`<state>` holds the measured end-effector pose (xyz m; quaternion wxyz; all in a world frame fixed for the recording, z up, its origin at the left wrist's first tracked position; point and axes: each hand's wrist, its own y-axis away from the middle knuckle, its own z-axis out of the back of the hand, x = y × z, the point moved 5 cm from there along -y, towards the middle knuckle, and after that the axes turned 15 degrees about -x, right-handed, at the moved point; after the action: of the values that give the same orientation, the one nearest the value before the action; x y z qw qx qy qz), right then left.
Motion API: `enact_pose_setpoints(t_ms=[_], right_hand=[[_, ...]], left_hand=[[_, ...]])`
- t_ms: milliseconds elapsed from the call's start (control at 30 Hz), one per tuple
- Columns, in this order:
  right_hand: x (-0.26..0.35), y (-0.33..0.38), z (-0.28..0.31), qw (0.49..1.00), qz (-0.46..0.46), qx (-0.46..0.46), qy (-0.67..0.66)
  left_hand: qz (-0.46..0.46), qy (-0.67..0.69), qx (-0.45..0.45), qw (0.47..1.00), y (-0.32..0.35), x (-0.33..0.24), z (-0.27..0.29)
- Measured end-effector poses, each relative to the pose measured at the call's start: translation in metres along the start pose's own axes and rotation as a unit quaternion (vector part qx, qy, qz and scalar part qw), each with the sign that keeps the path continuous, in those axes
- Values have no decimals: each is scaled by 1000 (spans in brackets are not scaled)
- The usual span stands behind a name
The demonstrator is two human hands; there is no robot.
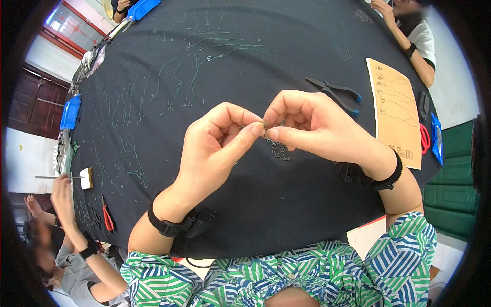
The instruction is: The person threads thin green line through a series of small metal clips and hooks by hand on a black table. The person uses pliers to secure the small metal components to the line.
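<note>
My left hand (215, 148) and my right hand (319, 128) meet fingertip to fingertip over the black-covered table. Between their pinched thumbs and forefingers is a thin green cord (264, 123), mostly hidden by the fingers. Whether a small hook is held with it is too small to tell. Just below the fingertips lies a small heap of dark metal hooks (279, 151), partly covered by my right hand. Beyond the right hand rest pliers (335, 92) with black and blue handles, their jaws slightly apart.
Green cord lengths (225, 46) lie in rows across the black cloth (286, 204). A tan cardboard sheet (396, 112) is at right, beside red-handled scissors (424, 138) and a blue packet (436, 138). Red-handled pliers (107, 215) lie at left. Other people sit around the table.
</note>
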<state>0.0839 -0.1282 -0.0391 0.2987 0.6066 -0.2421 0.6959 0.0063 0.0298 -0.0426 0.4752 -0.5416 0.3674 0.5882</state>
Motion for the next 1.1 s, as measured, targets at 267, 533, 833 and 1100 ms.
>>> enact_pose_setpoints(t_ms=[267, 533, 833, 1100], right_hand=[[2, 1, 1, 1000, -3, -9, -6], [15, 2, 10, 995, 60, -36, 71], [15, 1, 11, 991, 77, -30, 103], [7, -3, 11, 998, 44, -19, 42]], left_hand=[[0, 6, 2, 1000, 1, -1, -1], [-6, -16, -7, 1000, 0, 0, 1], [-39, -110, -10, 993, 1, 1, 0], [-81, -78, -51, 992, -1, 0, -2]])
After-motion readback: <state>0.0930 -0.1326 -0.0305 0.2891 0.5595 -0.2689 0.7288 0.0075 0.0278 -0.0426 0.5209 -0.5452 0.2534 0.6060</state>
